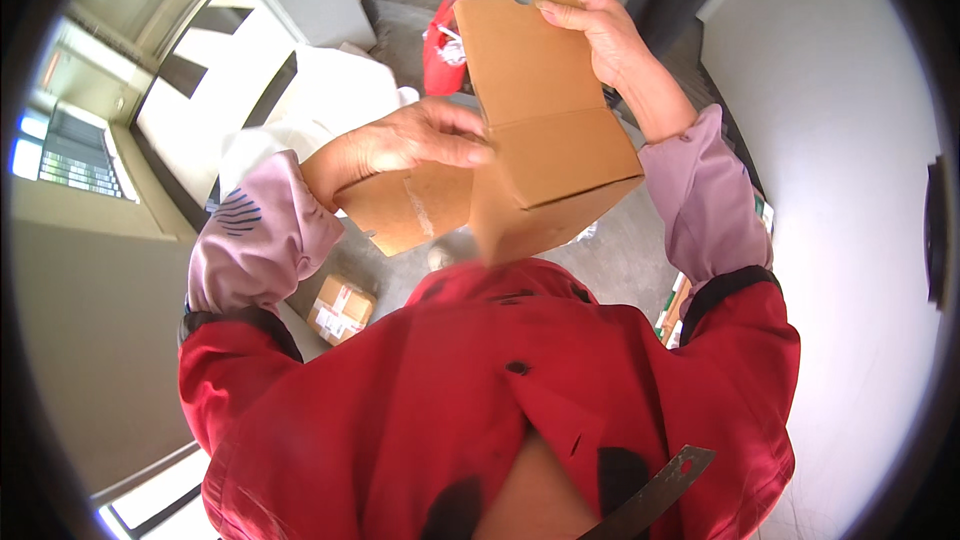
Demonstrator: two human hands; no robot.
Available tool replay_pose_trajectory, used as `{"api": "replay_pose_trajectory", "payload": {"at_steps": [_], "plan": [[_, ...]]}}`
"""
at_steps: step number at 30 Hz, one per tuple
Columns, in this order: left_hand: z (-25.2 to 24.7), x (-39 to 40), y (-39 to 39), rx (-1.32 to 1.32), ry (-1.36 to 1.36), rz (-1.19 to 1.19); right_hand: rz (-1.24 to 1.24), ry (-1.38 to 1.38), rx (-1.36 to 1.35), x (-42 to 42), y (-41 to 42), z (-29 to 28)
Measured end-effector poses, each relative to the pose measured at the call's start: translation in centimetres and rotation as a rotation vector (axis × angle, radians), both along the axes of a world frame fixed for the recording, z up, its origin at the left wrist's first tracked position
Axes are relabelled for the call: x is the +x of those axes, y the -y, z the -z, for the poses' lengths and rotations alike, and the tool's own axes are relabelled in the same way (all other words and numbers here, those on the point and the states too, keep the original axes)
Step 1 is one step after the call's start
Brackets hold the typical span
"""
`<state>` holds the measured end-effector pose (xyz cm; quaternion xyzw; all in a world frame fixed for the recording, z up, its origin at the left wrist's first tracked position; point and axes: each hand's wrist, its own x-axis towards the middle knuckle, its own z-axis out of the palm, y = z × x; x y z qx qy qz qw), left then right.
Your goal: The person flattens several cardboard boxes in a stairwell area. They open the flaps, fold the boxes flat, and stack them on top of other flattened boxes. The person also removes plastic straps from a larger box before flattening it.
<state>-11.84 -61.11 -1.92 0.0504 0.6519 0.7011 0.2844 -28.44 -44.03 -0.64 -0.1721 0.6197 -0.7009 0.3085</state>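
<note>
A brown cardboard box (559, 157) is held up in front of my chest, tilted, with one large flap raised away from me. My right hand (600, 34) pinches the top edge of that flap near its right corner, thumb on the near face. At the box's left edge, my left hand (424, 139) has its thumb and fingers against the cardboard. Below the left hand extends a brown cardboard panel (431, 202) with a strip of clear tape; whether it belongs to the same box cannot be told. The inside of the box is hidden.
A taped, labelled carton (341, 311) sits on the grey floor at left. Beyond the box are a red bag (442, 64) with white contents and white sheeting (341, 90). Dark furniture (667, 7) stands at upper right. A metal strip (652, 491) crosses the lower view.
</note>
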Motion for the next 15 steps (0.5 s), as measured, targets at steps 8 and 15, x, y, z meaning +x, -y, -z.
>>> {"api": "replay_pose_trajectory", "payload": {"at_steps": [8,15], "plan": [[-0.6,-2.8,-6.2,0.189,0.144,0.116,0.173,-0.029,0.097,-0.5,-8.5,-2.1],[-4.6,-4.5,-9.1,0.067,0.207,0.196,0.182,-0.060,0.090,-2.0,-10.7,-2.8]]}}
